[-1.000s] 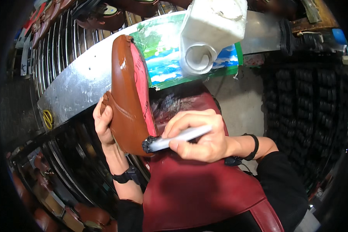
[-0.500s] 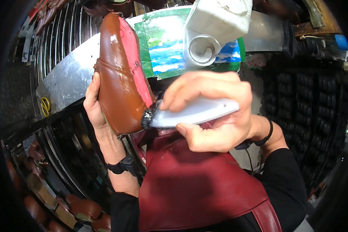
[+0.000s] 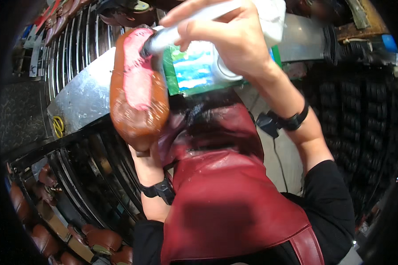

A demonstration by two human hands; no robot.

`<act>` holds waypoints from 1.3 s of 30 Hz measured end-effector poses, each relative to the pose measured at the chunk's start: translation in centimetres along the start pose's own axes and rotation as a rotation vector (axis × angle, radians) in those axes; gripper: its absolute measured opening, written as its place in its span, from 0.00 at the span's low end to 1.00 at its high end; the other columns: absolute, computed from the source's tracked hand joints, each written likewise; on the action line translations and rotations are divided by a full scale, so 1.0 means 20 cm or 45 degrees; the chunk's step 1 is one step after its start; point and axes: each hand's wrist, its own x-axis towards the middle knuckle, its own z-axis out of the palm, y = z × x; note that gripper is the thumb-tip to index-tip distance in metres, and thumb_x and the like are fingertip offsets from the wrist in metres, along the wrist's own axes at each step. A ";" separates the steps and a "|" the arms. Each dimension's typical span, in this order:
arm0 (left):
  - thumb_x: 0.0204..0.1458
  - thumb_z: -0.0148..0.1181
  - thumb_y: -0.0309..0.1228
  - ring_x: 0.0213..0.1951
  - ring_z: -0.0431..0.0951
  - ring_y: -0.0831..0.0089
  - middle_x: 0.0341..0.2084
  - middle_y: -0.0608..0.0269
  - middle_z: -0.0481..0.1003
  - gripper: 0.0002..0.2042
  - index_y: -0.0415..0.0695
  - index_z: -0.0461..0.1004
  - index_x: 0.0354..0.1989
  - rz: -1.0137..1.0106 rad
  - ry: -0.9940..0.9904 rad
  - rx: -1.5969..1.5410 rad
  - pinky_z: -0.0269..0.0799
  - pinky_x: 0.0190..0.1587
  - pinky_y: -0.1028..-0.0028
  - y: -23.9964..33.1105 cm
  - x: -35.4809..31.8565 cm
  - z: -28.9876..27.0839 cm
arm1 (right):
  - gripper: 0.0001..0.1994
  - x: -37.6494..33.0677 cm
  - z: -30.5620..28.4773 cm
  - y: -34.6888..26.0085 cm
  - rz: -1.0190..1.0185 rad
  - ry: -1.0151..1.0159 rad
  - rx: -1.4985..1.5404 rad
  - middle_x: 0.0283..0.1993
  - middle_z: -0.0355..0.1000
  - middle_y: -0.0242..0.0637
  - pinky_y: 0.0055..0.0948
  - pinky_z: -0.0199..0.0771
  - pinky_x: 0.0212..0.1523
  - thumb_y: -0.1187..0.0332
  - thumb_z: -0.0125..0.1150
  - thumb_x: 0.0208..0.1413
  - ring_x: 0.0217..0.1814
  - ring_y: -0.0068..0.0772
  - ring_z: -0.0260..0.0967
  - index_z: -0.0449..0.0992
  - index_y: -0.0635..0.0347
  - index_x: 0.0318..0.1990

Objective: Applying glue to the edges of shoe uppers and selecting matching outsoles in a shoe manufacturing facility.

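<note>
A brown leather shoe upper (image 3: 119, 104) is held sole side up, with a pink sole face (image 3: 137, 86) carrying dark marks. My left hand is hidden beneath it; only the wrist (image 3: 149, 170) and forearm show, rising to its near end. In my right hand (image 3: 243, 42) is a brush (image 3: 167, 39) with a pale handle, blurred by motion. Its dark bristles touch the right edge of the pink face near the far end. Partly covered by that hand, a white plastic container (image 3: 274, 20) with a round mouth stands on a green-edged, blue-and-white sheet (image 3: 192, 75).
Beneath the sheet lies a metal plate (image 3: 82, 88), with a yellow loop (image 3: 58, 126) at its edge. A rack of metal bars (image 3: 82, 35) is at the far left. More brown shoes (image 3: 102, 238) sit on lower racks. A black ridged surface (image 3: 349, 115) is on the right.
The brush has moved from the shoe's near end up to the far part of the pink face. The shoe has turned to show its underside more, and my left hand has gone under it.
</note>
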 end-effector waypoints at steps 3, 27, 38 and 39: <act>0.71 0.52 0.31 0.52 0.83 0.61 0.57 0.53 0.79 0.22 0.35 0.68 0.70 0.077 0.113 0.048 0.81 0.55 0.57 0.00 -0.01 0.01 | 0.13 -0.07 0.03 0.15 0.156 0.157 -0.043 0.26 0.80 0.41 0.30 0.79 0.26 0.73 0.64 0.66 0.23 0.29 0.78 0.82 0.70 0.29; 0.55 0.70 0.51 0.49 0.84 0.43 0.43 0.40 0.83 0.30 0.36 0.77 0.56 0.614 0.732 1.326 0.78 0.51 0.53 0.29 0.90 -0.32 | 0.15 -0.28 0.02 0.15 0.490 0.716 0.161 0.28 0.76 0.37 0.24 0.68 0.22 0.59 0.54 0.76 0.25 0.27 0.73 0.75 0.64 0.52; 0.53 0.69 0.56 0.46 0.83 0.49 0.49 0.44 0.82 0.31 0.37 0.82 0.51 -0.588 1.933 2.247 0.78 0.52 0.56 1.16 -1.62 -1.39 | 0.14 -0.48 0.04 0.16 0.504 0.430 0.208 0.35 0.79 0.46 0.32 0.79 0.22 0.67 0.62 0.71 0.25 0.36 0.77 0.74 0.68 0.56; 0.57 0.67 0.55 0.44 0.82 0.59 0.47 0.59 0.83 0.27 0.41 0.85 0.48 -0.542 1.862 0.983 0.78 0.49 0.60 1.19 -1.75 -1.63 | 0.11 -0.49 0.07 0.18 0.499 0.470 0.241 0.34 0.79 0.46 0.33 0.79 0.21 0.70 0.63 0.70 0.24 0.37 0.78 0.75 0.68 0.53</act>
